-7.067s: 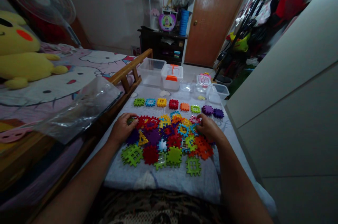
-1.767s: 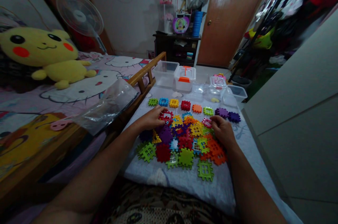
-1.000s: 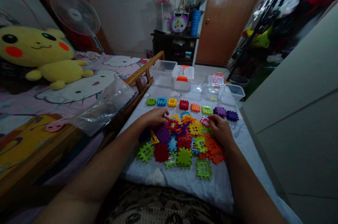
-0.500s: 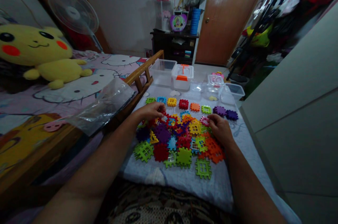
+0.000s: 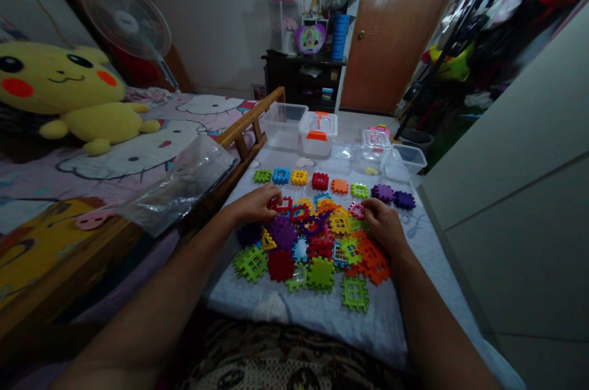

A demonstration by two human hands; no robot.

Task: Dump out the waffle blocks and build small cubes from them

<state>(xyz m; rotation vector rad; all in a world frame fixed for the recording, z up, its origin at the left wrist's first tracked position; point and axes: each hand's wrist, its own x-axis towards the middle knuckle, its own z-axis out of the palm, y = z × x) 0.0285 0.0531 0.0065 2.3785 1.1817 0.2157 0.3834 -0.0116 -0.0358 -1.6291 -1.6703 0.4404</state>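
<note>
My left hand (image 5: 258,203) is at the far left of a heap of notched plastic building blocks, its thumb and fingers closed about the edge of a red window-shaped block (image 5: 284,204). Beside that lies another red openwork block (image 5: 300,213). On the heap's right side my right hand (image 5: 383,221) pinches a small pink block (image 5: 356,210) at its edge. Between the hands lie a yellow window block (image 5: 340,222), a purple block (image 5: 282,232) and several others. Orange blocks (image 5: 375,261) lie below my right hand.
Behind the heap runs a row of block stacks by colour, from green (image 5: 262,176) to dark purple (image 5: 404,199). Clear plastic boxes (image 5: 317,143) stand at the table's far end. A wooden bed rail (image 5: 248,123) borders the left, a pale cabinet (image 5: 515,181) the right.
My left hand has shifted left and slightly down, and the red window block between its fingers now lies further left. My right hand stays in place with the pink block.
</note>
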